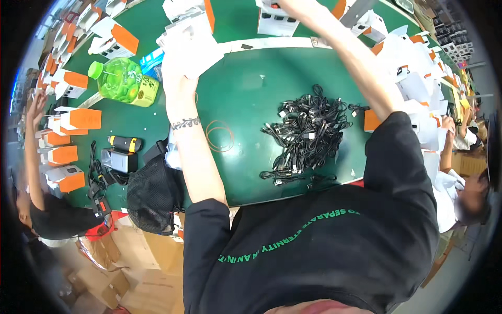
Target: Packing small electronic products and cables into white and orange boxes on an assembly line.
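My left hand (179, 78) is closed on a stack of white papers (196, 49) at the upper left of the table. The papers cover most of its fingers. Just beyond them stands a white-and-orange box (209, 14). My right arm stretches to the far side, where my right hand (288, 3) is at the top edge of the view, over an open white box (277, 25). Its fingers are cut off or hidden there. Between my arms, a heap of black cables (308, 131) lies on the green table (240, 172).
To the left are a green-capped bottle (123, 81), a yellow-and-black handheld device (125, 143), a black mesh bag (152, 196) and several orange-and-white boxes (81, 119). More open white boxes (413, 86) crowd the right. Other people sit on both sides. A thin orange ring (219, 137) lies near my left forearm.
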Motion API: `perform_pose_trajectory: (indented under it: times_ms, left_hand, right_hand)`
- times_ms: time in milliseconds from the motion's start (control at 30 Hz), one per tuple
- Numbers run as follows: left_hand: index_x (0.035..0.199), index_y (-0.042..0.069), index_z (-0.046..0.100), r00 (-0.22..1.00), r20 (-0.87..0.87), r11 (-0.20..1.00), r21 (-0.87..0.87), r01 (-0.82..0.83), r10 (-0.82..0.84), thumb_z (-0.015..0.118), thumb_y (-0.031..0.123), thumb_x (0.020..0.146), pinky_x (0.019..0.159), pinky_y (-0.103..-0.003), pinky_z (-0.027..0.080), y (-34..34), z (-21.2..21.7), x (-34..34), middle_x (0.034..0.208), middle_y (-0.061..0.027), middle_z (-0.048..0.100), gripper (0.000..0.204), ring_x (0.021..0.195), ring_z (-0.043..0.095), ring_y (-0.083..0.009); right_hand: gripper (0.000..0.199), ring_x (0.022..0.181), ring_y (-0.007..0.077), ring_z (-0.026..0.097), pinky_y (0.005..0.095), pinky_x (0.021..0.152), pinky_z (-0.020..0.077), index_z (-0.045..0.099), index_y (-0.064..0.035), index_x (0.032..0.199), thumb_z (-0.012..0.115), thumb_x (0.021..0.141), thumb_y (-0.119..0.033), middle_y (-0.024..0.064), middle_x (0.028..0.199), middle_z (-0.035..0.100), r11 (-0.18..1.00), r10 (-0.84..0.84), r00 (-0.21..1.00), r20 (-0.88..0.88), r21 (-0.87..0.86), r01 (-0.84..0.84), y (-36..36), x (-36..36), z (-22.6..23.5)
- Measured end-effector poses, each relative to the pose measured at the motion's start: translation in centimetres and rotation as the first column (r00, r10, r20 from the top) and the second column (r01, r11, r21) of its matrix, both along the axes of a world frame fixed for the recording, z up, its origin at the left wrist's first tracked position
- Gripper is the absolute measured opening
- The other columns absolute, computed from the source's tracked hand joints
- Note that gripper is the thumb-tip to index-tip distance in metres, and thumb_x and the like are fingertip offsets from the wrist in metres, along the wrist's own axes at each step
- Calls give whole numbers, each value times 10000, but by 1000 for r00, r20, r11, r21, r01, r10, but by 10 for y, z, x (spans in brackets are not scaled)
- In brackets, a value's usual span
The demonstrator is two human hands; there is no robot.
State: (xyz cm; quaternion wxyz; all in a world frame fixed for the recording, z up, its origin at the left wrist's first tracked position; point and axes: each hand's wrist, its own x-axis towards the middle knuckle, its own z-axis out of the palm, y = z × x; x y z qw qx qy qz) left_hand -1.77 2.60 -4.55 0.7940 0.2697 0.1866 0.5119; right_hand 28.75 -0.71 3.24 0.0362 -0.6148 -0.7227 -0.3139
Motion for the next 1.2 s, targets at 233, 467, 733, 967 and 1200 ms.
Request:
perform_pose_trajectory:
  times_ms: [233, 467, 733, 967, 1200]
  left_hand:
    - [1242, -3, 537, 999, -5, 999, 20, 44, -44, 600, 58, 943, 788, -295, 592, -3, 9, 21, 1120, -100, 633, 311, 968, 659, -176]
    - [1318, -83, 439, 998, -56, 997, 71, 44, -40, 569, 81, 957, 883, -375, 587, -2, 4, 22, 1213, -271, 603, 417, 1065, 654, -311]
    - [1310, -72, 452, 999, -52, 999, 37, 13, -11, 576, 96, 959, 911, -387, 574, -2, 4, 6, 1219, -255, 604, 408, 1081, 648, -302]
    - [1338, -64, 441, 988, 47, 988, -32, 148, -147, 564, 169, 969, 1032, -469, 486, -18, 22, 38, 1286, -262, 571, 453, 1186, 586, -352]
    - [1402, -87, 340, 974, 100, 972, -97, 214, -204, 476, 61, 818, 1074, -525, 437, -30, 30, 43, 1375, -333, 462, 617, 1261, 506, -442]
  right_hand:
    - [169, 778, 335, 696, 437, 660, 548, 693, -30, 809, 614, 798, -180, 175, 761, 686, 989, -150, 980, -130, -12, 150, 0, 32, 0]
    - [203, 784, 353, 690, 461, 699, 540, 690, -38, 804, 566, 832, -196, 170, 781, 691, 996, -92, 981, -169, -29, 88, -27, 29, -9]
    - [260, 1000, 283, 615, 390, 887, 504, 710, -131, 1027, 719, 769, -100, 104, 989, 648, 805, -204, 875, -439, -584, -105, -210, -6, -1]
    - [204, 993, 241, 613, 368, 859, 498, 738, -66, 920, 788, 727, -108, 56, 1019, 654, 886, -207, 644, -736, -421, -197, -242, -16, -18]
    - [171, 766, 186, 676, 309, 685, 514, 753, -96, 985, 739, 821, -142, 64, 865, 721, 1000, 24, 591, -806, 26, -6, -173, 1, 32]
